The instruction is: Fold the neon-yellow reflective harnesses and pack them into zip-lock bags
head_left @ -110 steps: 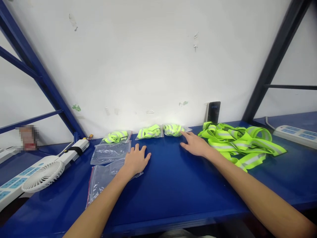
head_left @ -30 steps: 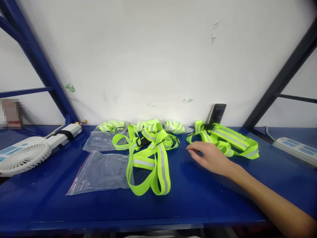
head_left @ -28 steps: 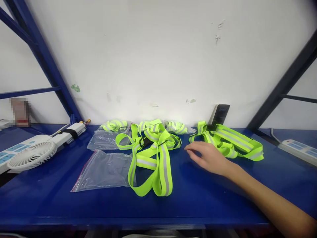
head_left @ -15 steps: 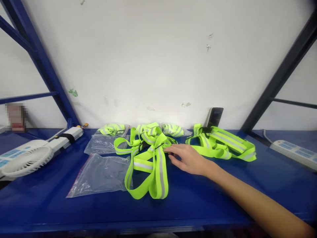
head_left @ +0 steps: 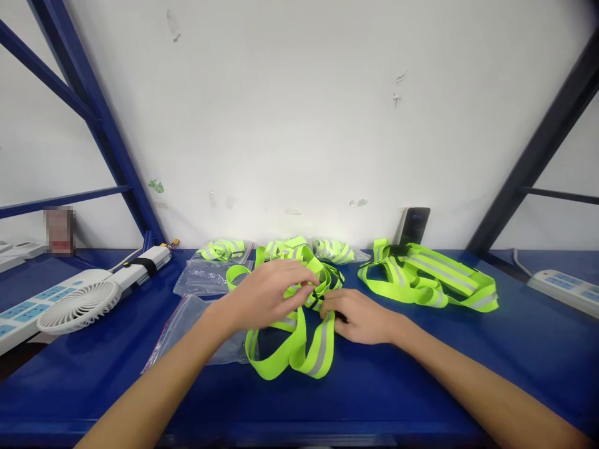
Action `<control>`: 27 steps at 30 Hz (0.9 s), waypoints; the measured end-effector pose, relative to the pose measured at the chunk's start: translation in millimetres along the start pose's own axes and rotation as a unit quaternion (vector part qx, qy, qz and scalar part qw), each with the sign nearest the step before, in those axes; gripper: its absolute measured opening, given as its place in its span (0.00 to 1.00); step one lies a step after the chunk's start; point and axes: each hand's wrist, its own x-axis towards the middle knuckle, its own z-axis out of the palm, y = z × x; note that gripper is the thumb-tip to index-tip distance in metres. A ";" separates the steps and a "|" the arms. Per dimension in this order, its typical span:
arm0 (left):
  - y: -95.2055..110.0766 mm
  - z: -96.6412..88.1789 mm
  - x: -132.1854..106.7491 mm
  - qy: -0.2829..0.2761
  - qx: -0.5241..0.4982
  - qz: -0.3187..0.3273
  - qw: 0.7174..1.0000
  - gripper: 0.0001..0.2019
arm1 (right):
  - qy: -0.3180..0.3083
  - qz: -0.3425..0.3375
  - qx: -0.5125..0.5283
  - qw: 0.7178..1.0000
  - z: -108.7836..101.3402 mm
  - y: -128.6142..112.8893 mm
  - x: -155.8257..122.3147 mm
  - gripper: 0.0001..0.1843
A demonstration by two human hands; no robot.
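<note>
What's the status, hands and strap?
Left hand and right hand on the yellow strap; grip unclear. Strap lies looped on the shelf. Plastic bag at its left edge.

The vest straps [head_left: 322,349] at the middle of the desk [head_left: 421,374] were woven cloth, matt fluorescent yellow-green with a smoother silvery-grey stripe. The bags [head_left: 201,279] toward the left edge were clear plastic, glossy and crinkled. The desk looked like blue-painted metal, smooth with a dull sheen, and the fan [head_left: 79,305] was white matt plastic.
</note>
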 end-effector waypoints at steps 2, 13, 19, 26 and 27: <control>-20.6 9.9 3.8 -0.060 -0.003 -0.049 0.997 0.13 | 0.034 0.018 0.024 0.999 -6.8 10.2 -6.8 0.09; -65.6 38.8 -20.5 -0.121 0.149 -0.252 0.948 0.23 | 0.313 0.020 0.002 0.950 -17.1 61.9 -27.3 0.14; -63.0 44.5 -16.9 -0.147 0.162 -0.271 0.937 0.15 | 0.358 -0.068 -0.161 0.917 -4.3 23.2 2.6 0.05; -45.6 47.9 -13.1 0.078 0.253 -0.166 0.950 0.16 | 0.333 -0.006 -0.237 0.913 -29.2 -14.0 36.3 0.28; -43.3 47.1 -12.5 0.102 0.260 -0.149 0.949 0.15 | 0.302 0.006 -0.259 0.917 -32.1 -17.6 39.7 0.31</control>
